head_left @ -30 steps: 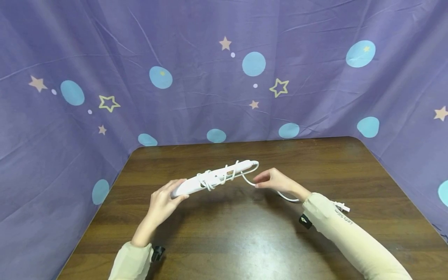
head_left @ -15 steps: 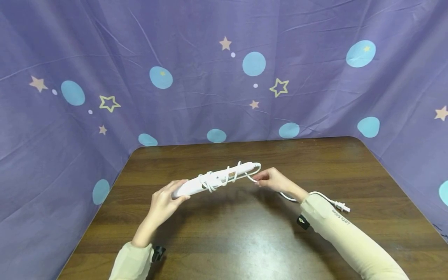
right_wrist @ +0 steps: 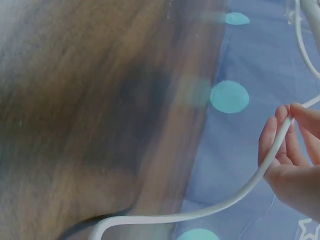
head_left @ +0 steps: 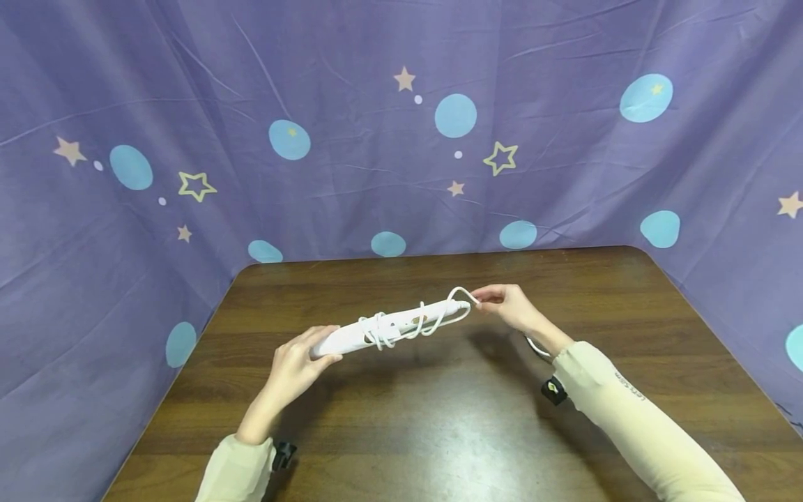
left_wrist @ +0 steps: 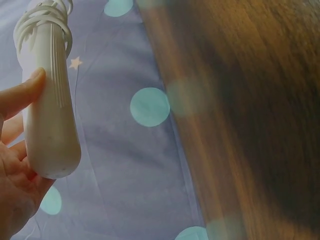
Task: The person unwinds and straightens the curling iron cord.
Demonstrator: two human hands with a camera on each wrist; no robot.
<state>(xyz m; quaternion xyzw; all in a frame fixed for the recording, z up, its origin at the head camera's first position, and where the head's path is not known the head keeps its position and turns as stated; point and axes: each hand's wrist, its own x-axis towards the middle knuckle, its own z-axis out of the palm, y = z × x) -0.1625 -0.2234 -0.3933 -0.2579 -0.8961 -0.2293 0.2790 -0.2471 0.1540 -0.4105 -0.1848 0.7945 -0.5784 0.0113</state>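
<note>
Holding the white appliance (head_left: 345, 339) up over the wooden table (head_left: 401, 425), the left hand (head_left: 293, 366) has its wide, rounded end clasped between thumb and fingers, narrow end pointing across towards the right hand (head_left: 511, 307). And the right is pinching the cord (right_wrist: 240, 195) between thumb and fingertips, just off that narrow tip! Loops already circle the body; winding or unwinding, I can't tell from here. Either way, I'd want the left hand steady, the pinch light, and the cord guided round the barrel without yanking where it joins the tip. Those middle loops look bunched, so a snag there seems the likeliest trouble. Beyond the pinch the line sags below the hand and slips behind the right sleeve (head_left: 621, 411), its far end hidden; that forearm could well catch the slack. A black wrist mount (head_left: 554, 390) sits close by too, with the starry purple curtain (head_left: 351, 195) behind.
</note>
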